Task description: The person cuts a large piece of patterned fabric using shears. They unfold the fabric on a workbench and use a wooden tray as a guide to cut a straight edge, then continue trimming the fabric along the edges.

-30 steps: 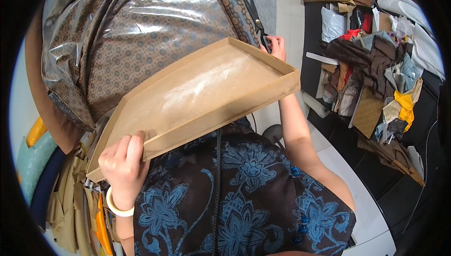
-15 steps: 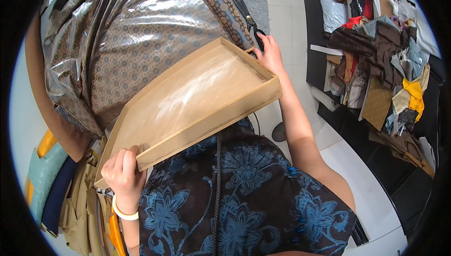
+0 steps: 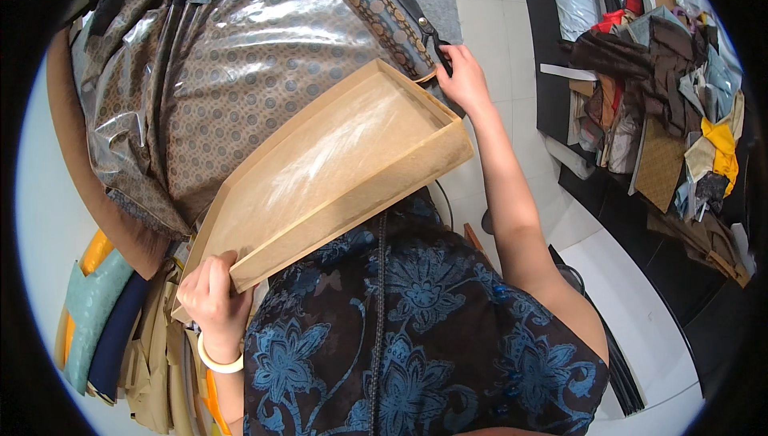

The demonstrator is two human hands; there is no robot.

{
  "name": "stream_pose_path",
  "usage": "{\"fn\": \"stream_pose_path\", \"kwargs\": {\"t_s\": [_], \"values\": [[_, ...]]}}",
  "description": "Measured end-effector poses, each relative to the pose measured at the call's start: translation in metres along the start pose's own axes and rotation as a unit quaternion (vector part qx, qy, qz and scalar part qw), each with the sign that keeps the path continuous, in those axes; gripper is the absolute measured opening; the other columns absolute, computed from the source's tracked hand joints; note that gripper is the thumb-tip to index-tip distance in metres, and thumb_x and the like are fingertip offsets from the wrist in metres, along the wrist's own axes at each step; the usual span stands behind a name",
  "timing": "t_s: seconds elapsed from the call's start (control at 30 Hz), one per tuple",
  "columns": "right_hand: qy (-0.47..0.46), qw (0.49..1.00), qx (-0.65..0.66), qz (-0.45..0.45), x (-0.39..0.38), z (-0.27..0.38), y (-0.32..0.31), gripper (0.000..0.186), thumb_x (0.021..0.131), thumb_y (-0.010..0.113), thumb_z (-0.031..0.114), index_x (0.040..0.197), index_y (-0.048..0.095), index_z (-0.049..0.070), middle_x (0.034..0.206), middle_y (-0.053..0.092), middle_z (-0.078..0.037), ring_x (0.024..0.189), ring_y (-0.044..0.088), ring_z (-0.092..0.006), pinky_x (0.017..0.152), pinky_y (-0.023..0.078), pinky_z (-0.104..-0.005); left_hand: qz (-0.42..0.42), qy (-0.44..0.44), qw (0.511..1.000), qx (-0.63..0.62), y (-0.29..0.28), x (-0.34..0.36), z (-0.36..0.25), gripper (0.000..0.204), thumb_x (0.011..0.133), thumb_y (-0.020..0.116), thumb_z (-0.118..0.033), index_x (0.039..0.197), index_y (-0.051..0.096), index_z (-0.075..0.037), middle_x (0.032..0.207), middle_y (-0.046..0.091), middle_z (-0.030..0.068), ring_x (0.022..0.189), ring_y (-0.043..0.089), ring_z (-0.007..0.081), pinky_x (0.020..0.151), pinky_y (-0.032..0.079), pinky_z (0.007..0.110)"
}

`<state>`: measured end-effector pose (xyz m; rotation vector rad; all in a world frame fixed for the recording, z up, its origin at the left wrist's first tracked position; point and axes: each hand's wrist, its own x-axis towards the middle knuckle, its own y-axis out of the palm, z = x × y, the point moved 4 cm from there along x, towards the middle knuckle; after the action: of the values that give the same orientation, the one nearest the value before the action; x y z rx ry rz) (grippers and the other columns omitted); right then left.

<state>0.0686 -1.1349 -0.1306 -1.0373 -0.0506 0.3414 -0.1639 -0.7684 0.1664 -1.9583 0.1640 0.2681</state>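
Clasps a shallow brown tray [image 3: 340, 144] in the left hand [image 3: 212, 290]; pinches black scissors [image 3: 427, 26] by the handles beyond it with the right hand [image 3: 464, 80].

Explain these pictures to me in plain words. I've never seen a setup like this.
There is no machine here, just a person's two bare hands. The view comes from a wide camera worn on the head, looking down, so straight edges look bent. The left hand grips the lower-left end of a shallow tan tray. The right hand is at the handles of black scissors; how firmly it holds them is hard to tell. Beyond the tray lies shiny patterned material. Off to the right, mixed scraps lie on a black surface.
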Motion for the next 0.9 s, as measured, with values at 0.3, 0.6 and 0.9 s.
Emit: {"fn": "stream_pose_path", "kwargs": {"t_s": [0.3, 0.6, 0.9], "values": [[-0.018, 0.998, -0.066, -0.01, 0.011, -0.01, 0.005, 0.025, 0.085, 0.074, 0.014, 0.104, 0.063, 0.002, 0.097, 0.065, -0.014, 0.088, 0.067, -0.0296, 0.077, 0.055, -0.0397, 0.007, 0.003, 1.0, -0.001, -0.002, 0.001, 0.003, 0.041, 0.053, 0.072, 0.0, 0.092, 0.06, -0.002, 0.079, 0.06, 0.016, 0.071, 0.06, 0.0366, 0.063, 0.045, 0.038], [0.007, 0.999, 0.052, 0.015, 0.008, -0.008, -0.007, 0.033, 0.082, 0.077, 0.015, 0.11, 0.064, 0.003, 0.103, 0.064, -0.014, 0.094, 0.066, -0.0297, 0.084, 0.054, -0.0398, 0.0, 0.01, 1.0, 0.008, -0.003, 0.005, 0.0, 0.038, 0.055, 0.074, -0.001, 0.09, 0.06, -0.002, 0.077, 0.06, 0.0143, 0.067, 0.06, 0.034, 0.06, 0.045, 0.038], [0.003, 0.997, -0.072, 0.013, 0.024, -0.003, -0.004, 0.03, 0.085, 0.073, 0.021, 0.108, 0.062, 0.005, 0.106, 0.063, -0.013, 0.098, 0.063, -0.0314, 0.084, 0.053, -0.0431, -0.01, 0.02, 1.0, 0.013, -0.007, 0.012, 0.001, 0.032, 0.06, 0.076, -0.005, 0.087, 0.059, -0.003, 0.072, 0.057, 0.0114, 0.063, 0.06, 0.0301, 0.057, 0.044, 0.037]]}}
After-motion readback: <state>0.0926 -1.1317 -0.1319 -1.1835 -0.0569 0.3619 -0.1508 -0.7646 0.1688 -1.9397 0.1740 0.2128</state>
